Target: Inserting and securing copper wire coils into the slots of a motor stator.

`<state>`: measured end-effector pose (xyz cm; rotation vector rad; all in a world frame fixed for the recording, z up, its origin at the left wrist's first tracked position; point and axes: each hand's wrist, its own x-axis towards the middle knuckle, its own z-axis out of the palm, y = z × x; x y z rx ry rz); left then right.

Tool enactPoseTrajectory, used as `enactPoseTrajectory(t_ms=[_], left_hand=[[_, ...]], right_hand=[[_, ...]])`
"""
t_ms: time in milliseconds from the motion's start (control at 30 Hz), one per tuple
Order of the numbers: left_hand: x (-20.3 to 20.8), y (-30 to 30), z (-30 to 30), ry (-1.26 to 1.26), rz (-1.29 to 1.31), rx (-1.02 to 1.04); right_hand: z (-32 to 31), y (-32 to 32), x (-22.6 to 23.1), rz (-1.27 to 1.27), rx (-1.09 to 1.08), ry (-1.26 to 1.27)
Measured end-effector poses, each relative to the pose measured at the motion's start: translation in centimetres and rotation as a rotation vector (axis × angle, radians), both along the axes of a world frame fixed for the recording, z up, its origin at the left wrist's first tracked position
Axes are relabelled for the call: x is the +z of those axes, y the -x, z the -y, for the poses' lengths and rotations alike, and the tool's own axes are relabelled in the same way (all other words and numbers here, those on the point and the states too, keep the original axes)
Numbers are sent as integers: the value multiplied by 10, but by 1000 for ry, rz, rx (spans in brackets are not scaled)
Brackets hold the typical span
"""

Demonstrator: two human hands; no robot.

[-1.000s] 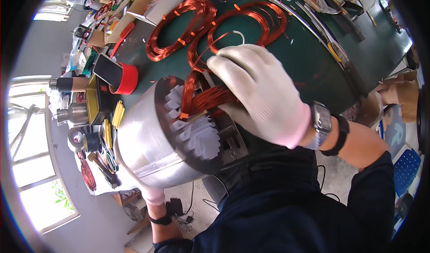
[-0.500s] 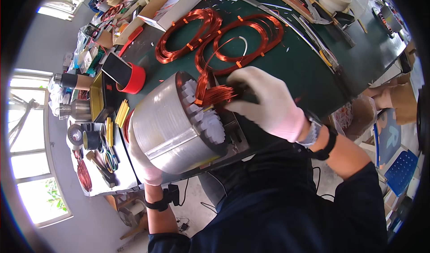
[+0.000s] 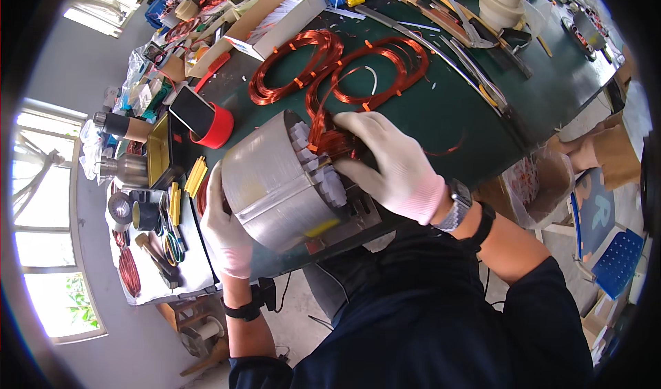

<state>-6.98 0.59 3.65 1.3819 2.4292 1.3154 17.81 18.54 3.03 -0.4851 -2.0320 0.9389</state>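
At two o'clock on the cylinder [image 3: 279,175], right hand [image 3: 396,165] now narrows around copper wire [image 3: 335,143], apparently steadying it; left hand [image 3: 226,227], open, cups eight o'clock.

The cylinder [image 3: 275,175] is brushed metal, the wire [image 3: 319,125] glossy, white inserts [image 3: 329,186] perhaps paper.

Cylinder [image 3: 272,182]: silver-grey with a yellow patch [image 3: 322,228]. Coils [image 3: 259,80]: copper-red; ties [image 3: 366,107]: orange. Left glove [image 3: 224,234] and right glove [image 3: 394,163]: white; cuffs [image 3: 421,200]: pink. Table [image 3: 458,117]: dark green. Cup [image 3: 219,129]: red. Tray [image 3: 159,151]: yellow inside. Chair [image 3: 618,265]: blue with pale dots.
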Motion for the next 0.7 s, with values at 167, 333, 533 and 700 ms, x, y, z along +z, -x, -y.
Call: enactPoseTrajectory(t_ms=[167, 333, 533, 700], left_hand=[[-9, -4, 5, -1, -182, 45], [-8, -14, 12, -46, -408, 12], [-26, -23, 13, -162, 30, 237], [-17, -17, 1, -74, -113, 180]], right_hand=[[-1, -2, -10, -238, -112, -110], [-13, 8, -8, -235, -87, -127], [-11, 12, 10, 68, -31, -300], [8, 6, 3, -16, -115, -156]])
